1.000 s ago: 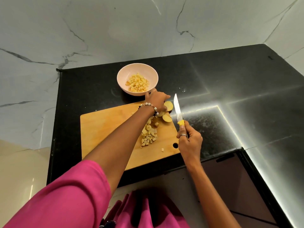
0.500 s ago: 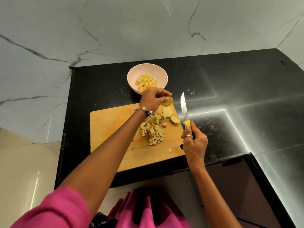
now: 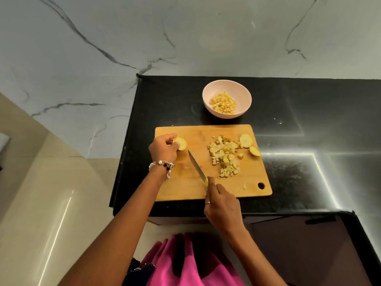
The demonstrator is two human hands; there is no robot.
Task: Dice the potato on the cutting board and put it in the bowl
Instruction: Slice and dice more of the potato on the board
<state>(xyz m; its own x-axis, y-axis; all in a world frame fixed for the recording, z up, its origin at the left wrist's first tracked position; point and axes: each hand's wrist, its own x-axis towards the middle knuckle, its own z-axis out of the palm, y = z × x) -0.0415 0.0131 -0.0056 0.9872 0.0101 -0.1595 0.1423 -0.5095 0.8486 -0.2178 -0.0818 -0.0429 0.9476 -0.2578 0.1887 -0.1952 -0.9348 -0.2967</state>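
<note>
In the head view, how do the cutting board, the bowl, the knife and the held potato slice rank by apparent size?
1. cutting board
2. bowl
3. knife, long but thin
4. potato slice, in the left hand

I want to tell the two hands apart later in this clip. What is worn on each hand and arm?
Left hand: a beaded bracelet with pearl-like and dark beads at the wrist. Right hand: a silver-coloured ring on one finger. Both forearms are bare.
</note>
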